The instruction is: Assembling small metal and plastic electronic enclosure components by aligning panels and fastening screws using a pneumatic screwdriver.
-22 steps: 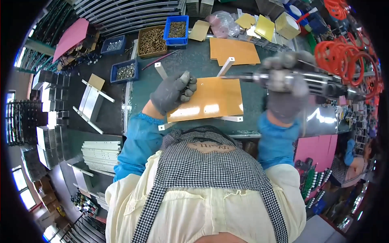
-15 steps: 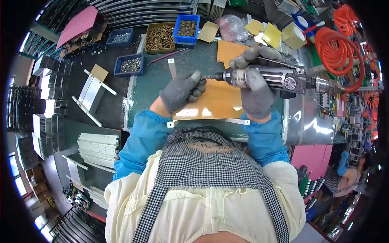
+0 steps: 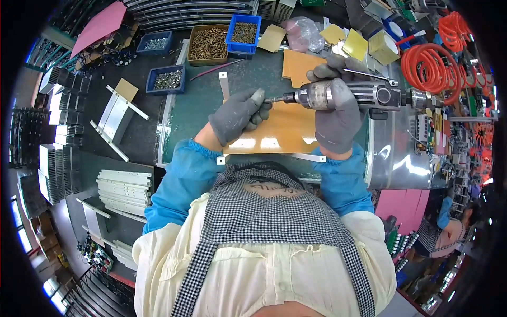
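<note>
My right hand (image 3: 339, 108), in a grey glove, is wrapped round a silver air screwdriver (image 3: 369, 95) held level, its bit (image 3: 282, 99) pointing left. A red coiled hose (image 3: 430, 71) hangs by its rear end. At the bit's tip, the gloved fingers of my left hand (image 3: 240, 116) are pinched together; what small thing they hold is hidden. Below both hands lies a flat orange-brown sheet (image 3: 274, 134). White metal bars stick out from under it, one bar (image 3: 224, 82) at the back and another (image 3: 311, 157) along the near edge.
Behind the sheet stand a cardboard box (image 3: 195, 58) of brass-coloured fasteners and a blue bin (image 3: 244, 45). To the left are a blue bin (image 3: 168, 91) of silver parts, a white bar frame (image 3: 119, 116) and stacked white bars (image 3: 124, 190). A co-worker (image 3: 449, 230) is at the right.
Both hands keep nearly the same pose at the screwdriver's bit. The red hose coils have shifted slightly left and down behind the tool. The whole view has moved a little.
</note>
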A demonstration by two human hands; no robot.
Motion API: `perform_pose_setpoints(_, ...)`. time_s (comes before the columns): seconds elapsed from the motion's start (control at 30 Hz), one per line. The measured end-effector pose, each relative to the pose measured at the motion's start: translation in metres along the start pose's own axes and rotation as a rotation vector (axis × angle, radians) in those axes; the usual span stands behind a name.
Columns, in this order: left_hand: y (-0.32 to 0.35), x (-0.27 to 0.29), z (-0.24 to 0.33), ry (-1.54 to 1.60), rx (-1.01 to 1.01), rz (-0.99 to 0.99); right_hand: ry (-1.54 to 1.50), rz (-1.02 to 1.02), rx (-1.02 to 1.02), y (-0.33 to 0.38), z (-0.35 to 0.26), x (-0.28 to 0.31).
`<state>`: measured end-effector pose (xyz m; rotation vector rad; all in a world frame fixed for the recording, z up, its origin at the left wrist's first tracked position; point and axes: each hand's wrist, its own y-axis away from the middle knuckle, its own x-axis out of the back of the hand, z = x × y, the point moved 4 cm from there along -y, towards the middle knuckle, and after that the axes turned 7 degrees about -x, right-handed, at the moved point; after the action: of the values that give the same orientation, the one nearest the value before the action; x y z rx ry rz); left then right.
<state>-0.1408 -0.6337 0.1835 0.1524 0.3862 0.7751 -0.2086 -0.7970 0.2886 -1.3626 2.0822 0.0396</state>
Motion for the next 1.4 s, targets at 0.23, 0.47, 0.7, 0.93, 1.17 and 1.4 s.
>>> perform_pose_setpoints(0.23, -0.001, 0.002, 0.0, 0.111, 0.04, 0.038, 0.136, -0.132, -0.085, 0.005, 0.003, -0.001)
perform_pose_setpoints(0.47, 0.0, 0.006, -0.006, 0.353, 0.109, 0.037, 0.263, -0.157, -0.169, 0.007, 0.022, -0.003)
perform_pose_setpoints(0.7, 0.001, 0.005, -0.004, 0.229, 0.058, 0.004, 0.336, -0.099, -0.182, 0.006, 0.019, -0.015)
perform_pose_setpoints(0.93, 0.001, 0.006, -0.007, 0.291, 0.041, -0.021, 0.337, -0.207, -0.18, 0.0, 0.026, -0.025)
perform_pose_setpoints(1.17, 0.0, 0.006, -0.008, 0.228, 0.028, -0.011, 0.338, -0.165, -0.234, -0.001, 0.03, -0.021)
perform_pose_setpoints(1.4, -0.002, 0.008, -0.012, 0.231, 0.0, -0.012, 0.357, -0.193, -0.235, -0.003, 0.034, -0.022)
